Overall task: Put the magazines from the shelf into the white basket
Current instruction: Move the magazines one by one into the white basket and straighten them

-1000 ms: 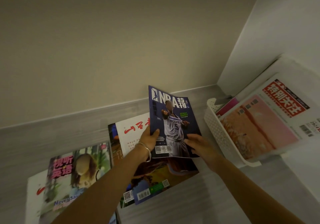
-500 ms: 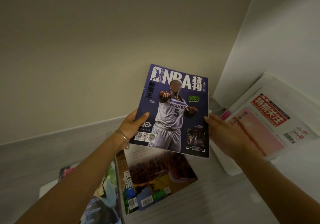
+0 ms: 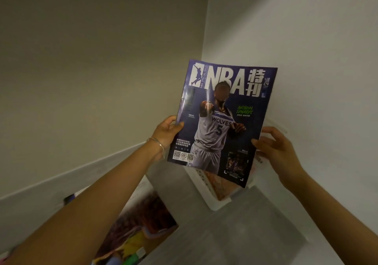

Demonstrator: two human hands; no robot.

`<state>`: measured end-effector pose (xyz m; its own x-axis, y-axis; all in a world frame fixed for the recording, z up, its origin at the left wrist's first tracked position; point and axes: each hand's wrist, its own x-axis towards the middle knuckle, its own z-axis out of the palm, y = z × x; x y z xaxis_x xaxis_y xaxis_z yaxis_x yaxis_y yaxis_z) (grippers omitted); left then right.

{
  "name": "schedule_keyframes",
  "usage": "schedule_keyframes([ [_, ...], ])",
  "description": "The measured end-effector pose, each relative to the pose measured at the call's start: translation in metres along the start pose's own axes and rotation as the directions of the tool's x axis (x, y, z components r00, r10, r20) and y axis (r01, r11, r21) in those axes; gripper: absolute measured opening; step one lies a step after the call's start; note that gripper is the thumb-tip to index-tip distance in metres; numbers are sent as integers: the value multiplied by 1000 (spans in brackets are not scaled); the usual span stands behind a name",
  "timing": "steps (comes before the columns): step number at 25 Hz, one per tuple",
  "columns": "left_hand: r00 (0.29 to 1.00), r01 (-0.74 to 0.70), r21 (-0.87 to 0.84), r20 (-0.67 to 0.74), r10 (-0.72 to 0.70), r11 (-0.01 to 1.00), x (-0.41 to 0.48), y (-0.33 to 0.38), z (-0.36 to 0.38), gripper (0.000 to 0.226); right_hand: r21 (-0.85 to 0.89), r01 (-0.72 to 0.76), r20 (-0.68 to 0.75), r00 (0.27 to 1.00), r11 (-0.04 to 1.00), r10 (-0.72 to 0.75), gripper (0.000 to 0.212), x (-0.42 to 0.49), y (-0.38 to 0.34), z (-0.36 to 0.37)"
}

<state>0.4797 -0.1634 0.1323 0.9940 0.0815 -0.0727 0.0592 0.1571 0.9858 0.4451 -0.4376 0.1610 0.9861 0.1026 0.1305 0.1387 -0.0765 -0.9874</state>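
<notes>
A purple NBA magazine (image 3: 223, 121) is held upright in the air, above the white basket (image 3: 216, 201) in the shelf's right corner. My left hand (image 3: 166, 133) grips its left edge, thumb on the cover. My right hand (image 3: 274, 144) holds its right edge, thumb on the cover, fingers behind. The basket is mostly hidden behind the magazine; an orange-toned magazine (image 3: 216, 187) shows inside it. Another magazine (image 3: 139, 223) lies flat on the grey shelf (image 3: 235, 234) at lower left, partly under my left forearm.
The beige back wall (image 3: 92, 70) and the white side wall (image 3: 317, 49) meet in a corner behind the held magazine. Bare grey shelf surface lies in front of the basket.
Both hands have lifted the NBA magazine higher and to the right, over the basket. The view has swung right, so the magazines at the left have mostly left the frame.
</notes>
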Motion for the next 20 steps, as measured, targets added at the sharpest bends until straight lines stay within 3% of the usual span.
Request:
schedule_keyframes([
  [6,999,5,7,34,-5,1000,44,-11,53,25,-81,52,-158,985,995,-64,18,-3,24,-31],
  [10,1000,5,16,27,-5,1000,62,-32,68,28,-253,38,-194,977,967,-90,21,1,42,-41],
  [14,1000,-20,-27,-15,20,999,76,-57,78,24,-435,51,-201,968,899,-152,20,-1,61,-42],
  [17,995,-57,-87,-81,50,995,80,-71,86,23,-620,45,-240,940,784,-244,16,-5,72,-37],
  [20,987,-76,-95,-146,62,993,82,-81,85,29,-664,41,-259,924,747,-281,19,0,77,-34],
])
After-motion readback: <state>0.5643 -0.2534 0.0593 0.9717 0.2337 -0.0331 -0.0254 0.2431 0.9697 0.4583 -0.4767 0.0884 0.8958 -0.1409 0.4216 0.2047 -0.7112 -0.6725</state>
